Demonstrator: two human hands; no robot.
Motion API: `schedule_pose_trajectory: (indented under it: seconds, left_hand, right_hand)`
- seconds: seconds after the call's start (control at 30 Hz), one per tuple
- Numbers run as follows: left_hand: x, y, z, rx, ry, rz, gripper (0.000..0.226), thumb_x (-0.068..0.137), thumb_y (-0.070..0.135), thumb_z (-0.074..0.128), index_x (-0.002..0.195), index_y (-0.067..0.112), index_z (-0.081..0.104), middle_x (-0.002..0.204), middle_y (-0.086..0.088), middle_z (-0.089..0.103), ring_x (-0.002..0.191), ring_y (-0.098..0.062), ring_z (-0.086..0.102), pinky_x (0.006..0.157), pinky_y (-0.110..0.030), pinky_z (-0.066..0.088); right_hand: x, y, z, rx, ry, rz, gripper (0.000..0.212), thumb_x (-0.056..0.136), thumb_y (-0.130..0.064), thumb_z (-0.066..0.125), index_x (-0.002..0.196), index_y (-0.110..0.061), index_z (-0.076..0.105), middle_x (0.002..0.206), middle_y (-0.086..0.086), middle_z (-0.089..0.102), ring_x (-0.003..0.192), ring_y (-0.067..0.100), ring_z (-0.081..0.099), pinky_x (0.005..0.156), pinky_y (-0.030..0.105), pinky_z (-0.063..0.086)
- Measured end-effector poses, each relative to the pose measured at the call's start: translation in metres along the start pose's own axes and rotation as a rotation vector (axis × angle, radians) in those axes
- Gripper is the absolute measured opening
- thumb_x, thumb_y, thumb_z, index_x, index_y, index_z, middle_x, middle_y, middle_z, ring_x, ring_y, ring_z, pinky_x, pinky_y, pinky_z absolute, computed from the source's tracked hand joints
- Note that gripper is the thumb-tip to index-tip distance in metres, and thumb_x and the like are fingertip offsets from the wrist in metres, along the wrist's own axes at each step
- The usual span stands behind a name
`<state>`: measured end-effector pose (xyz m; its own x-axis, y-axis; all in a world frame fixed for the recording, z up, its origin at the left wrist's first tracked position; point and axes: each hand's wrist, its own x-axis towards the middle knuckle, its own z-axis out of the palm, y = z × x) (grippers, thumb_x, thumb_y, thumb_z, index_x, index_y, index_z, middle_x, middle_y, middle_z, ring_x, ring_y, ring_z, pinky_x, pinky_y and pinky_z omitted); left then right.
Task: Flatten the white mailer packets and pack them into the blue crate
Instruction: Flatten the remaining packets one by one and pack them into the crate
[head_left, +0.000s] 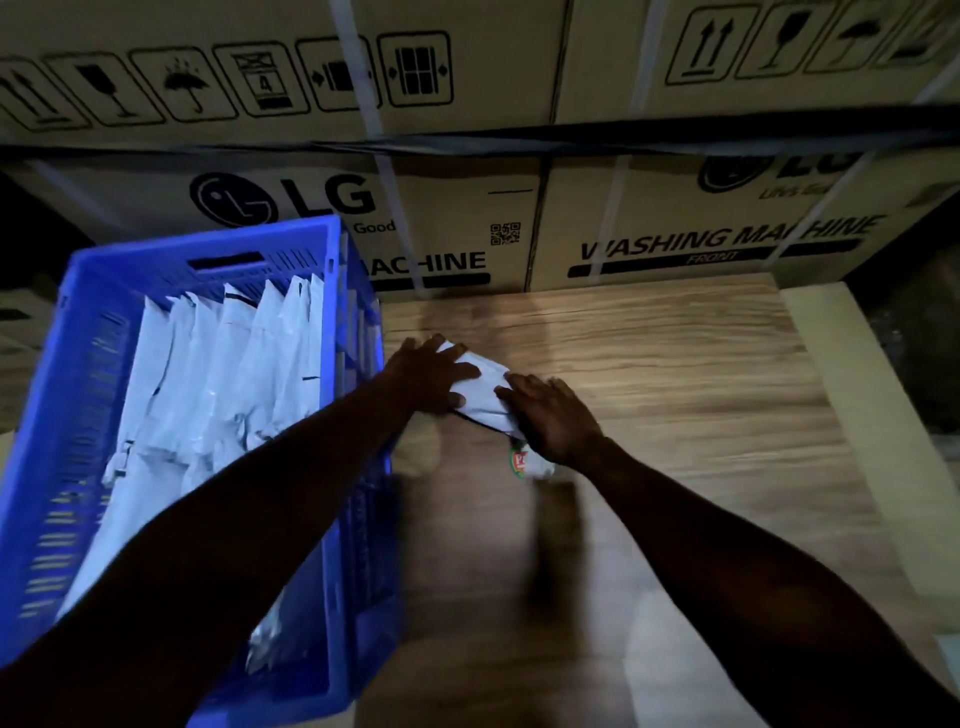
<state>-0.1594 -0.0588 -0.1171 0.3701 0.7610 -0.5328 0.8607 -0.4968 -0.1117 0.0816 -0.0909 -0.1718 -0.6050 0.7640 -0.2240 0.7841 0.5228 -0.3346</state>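
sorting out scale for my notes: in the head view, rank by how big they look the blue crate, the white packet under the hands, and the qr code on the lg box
1. blue crate, nearest the camera, which inflates it
2. white packet, partly covered by the left hand and right hand
3. qr code, farthest away

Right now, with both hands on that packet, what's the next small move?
Probably keep pressing it flat: the white packet on the wooden table looks bunched under the left hand and right hand. Then stand it with the packets on edge in the blue crate.
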Motion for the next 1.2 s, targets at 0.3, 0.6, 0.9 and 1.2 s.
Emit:
schedule_pose_trajectory:
  seconds: [0.3,0.6,0.9,1.2]
  left_hand:
    - [-0.032,0.115,0.065,-0.503,0.462,-0.062,0.059,0.084,0.055,0.045,0.132,0.024,0.062,0.132,-0.013,0.064,0.117,-0.043,0.059,0.092,-0.057,0.052]
    - [-0.102,0.272,0.128,-0.664,0.627,-0.276,0.047,0.095,0.037,0.049,0.136,0.018,0.063,0.141,-0.016,0.057,0.131,-0.042,0.045,0.110,-0.050,0.038]
    - [-0.136,0.325,0.129,-0.572,0.608,-0.370,0.054,0.102,0.040,0.041,0.152,0.021,0.044,0.164,-0.011,0.030,0.153,-0.037,0.020,0.120,-0.056,0.023]
    - [-0.111,0.320,0.125,-0.661,0.467,-0.555,0.059,0.103,0.047,0.021,0.156,0.027,0.037,0.166,-0.006,0.027,0.152,-0.038,0.020,0.119,-0.061,0.022]
  right_hand:
    - [-0.080,0.048,-0.001,-0.060,0.096,-0.202,0.063,0.073,-0.001,0.068,0.134,-0.019,0.068,0.147,0.010,0.058,0.134,0.032,0.057,0.111,0.061,0.040]
    - [-0.186,0.066,0.030,-0.109,0.043,-0.373,0.059,0.078,-0.028,0.075,0.137,-0.029,0.064,0.151,0.008,0.054,0.139,0.030,0.050,0.121,0.051,0.028]
    - [-0.237,0.037,0.063,-0.121,0.247,-0.278,0.058,0.096,-0.035,0.054,0.151,-0.020,0.050,0.160,0.013,0.041,0.149,0.032,0.037,0.123,0.060,0.021]
    - [-0.218,-0.004,0.093,-0.149,0.224,-0.083,0.056,0.106,-0.039,0.036,0.157,-0.018,0.040,0.164,0.014,0.035,0.152,0.034,0.031,0.125,0.061,0.012]
